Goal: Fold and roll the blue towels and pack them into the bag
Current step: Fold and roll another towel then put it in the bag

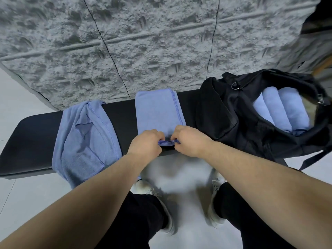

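I've got both hands down at the near end of the folded towel (pixel 158 112), which lies lengthwise across the black bench (pixel 32 141), right in the middle. My left hand (pixel 146 141) and right hand (pixel 188 141) each have fingers curled over that near edge, pinching the stitched hem between them, and the edge looks just turned up. I'd call this the very start of the roll, with the rest of the strip flat and reaching toward the wall (pixel 143 42).

Over on the right, the black bag (pixel 233 114) sits open on the bench, and I count what looks like three rolled towels (pixel 280 110) side by side inside. So a good share of the packing looks done.

On the left, a loose towel (pixel 84 137) is draped rumpled over the bench, hanging off the near side, not folded at all.

By my reckoning: three packed, one folded and beginning to roll, one untouched. Whether the bag has room for two more, I can't tell from here.
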Demonstrator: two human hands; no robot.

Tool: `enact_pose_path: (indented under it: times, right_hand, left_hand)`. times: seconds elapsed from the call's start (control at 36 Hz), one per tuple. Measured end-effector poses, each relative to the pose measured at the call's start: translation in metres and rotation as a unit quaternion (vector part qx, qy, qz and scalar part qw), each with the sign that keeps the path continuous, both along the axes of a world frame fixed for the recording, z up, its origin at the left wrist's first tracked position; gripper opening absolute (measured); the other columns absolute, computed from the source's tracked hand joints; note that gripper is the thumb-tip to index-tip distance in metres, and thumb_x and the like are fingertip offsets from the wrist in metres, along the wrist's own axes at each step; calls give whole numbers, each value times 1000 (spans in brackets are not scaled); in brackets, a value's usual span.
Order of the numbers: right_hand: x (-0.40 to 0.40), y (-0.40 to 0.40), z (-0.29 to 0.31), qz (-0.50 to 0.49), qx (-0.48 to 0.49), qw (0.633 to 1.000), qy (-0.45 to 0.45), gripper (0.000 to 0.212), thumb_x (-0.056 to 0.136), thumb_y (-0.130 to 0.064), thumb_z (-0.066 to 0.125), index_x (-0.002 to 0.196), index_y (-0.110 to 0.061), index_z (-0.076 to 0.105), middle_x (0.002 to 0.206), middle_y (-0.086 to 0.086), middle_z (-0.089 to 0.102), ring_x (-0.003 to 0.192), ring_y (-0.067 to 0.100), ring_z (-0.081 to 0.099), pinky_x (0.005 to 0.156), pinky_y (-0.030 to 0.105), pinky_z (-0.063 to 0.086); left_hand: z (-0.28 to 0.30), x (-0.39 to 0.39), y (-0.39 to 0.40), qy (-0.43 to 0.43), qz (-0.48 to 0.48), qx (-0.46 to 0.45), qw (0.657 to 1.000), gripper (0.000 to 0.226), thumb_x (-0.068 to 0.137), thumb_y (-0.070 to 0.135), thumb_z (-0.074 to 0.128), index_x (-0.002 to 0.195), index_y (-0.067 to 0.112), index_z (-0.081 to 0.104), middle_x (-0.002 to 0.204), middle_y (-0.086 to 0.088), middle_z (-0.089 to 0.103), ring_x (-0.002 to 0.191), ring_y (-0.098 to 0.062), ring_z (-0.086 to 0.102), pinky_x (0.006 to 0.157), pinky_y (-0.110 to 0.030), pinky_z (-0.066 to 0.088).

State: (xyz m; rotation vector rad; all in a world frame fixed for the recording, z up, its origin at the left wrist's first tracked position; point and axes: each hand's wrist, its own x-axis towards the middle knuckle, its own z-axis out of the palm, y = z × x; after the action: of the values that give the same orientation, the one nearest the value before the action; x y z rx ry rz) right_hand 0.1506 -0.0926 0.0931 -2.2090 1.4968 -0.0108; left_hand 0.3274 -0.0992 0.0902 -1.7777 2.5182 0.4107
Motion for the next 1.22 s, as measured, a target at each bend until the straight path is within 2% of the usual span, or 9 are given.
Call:
enact_pose_path:
  times: [0.06,0.19,0.36,0.47,0.61,0.81,0.94,1.03,1.22]
  right_hand:
    - [-2,0,0,0,9,1000,2,27,92,-13,46,104,-14,69,107,0,52,94,24,53,83,42,50]
    - [-5,-1,-1,5,32,999,6,31,94,-14,44,115,-18,67,114,1,56,103,25,54,89,39,48]
    - [-12,-5,-2,-21,58,998,-34,38,95,-13,44,129,-27,56,124,-2,61,111,21,56,95,36,47]
    - [-16,-7,-5,-72,81,989,-104,30,96,-17,50,122,-30,56,117,-5,61,105,17,59,92,33,50]
    - [-17,-13,-5,-76,66,987,-128,19,93,-16,57,108,-26,62,100,-8,60,94,15,59,86,28,49]
    - [-15,-20,-7,-46,37,994,-95,18,93,-16,56,105,-25,67,107,-5,60,100,15,56,86,27,45]
    - [-12,-23,-9,-22,-7,998,-51,19,96,-21,54,108,-23,69,110,-3,58,106,18,51,89,28,42]
    - [-10,-22,-8,10,-69,998,-3,23,96,-21,52,109,-24,70,111,-4,57,106,20,45,90,31,40]
    - [-3,-18,-5,22,-73,997,0,30,93,-8,47,115,-23,62,108,-3,60,101,21,50,86,32,41]
  left_hand:
    - [0,4,-2,-9,-1,-6,1000,34,85,5,50,110,22,67,106,-1,60,97,-24,54,81,-37,48]
    - [-2,17,-6,28,16,60,998,30,90,8,48,107,21,69,98,4,48,86,-19,49,71,-28,37]
    - [-1,30,-9,63,7,101,993,35,90,6,47,114,24,65,99,9,51,94,-19,54,79,-25,40]
    - [2,37,-10,135,44,116,983,37,87,-1,47,105,28,61,90,16,59,83,-13,56,68,-18,40]
    - [0,47,-14,137,23,88,986,33,90,-7,50,111,10,70,106,0,52,105,-18,53,86,-13,32]
    - [-5,54,-16,111,36,135,984,36,100,2,43,126,16,63,111,6,48,110,-13,48,88,-10,27]
    - [-4,52,-18,144,84,164,972,50,86,-8,36,96,37,56,98,7,55,85,-15,53,71,-23,42]
    - [-3,51,-17,149,90,157,972,48,80,-8,34,90,36,51,90,6,55,75,-15,50,64,-25,42]
    - [1,45,-13,107,56,75,990,37,77,-3,45,81,34,51,94,12,50,87,-17,55,79,-32,47]
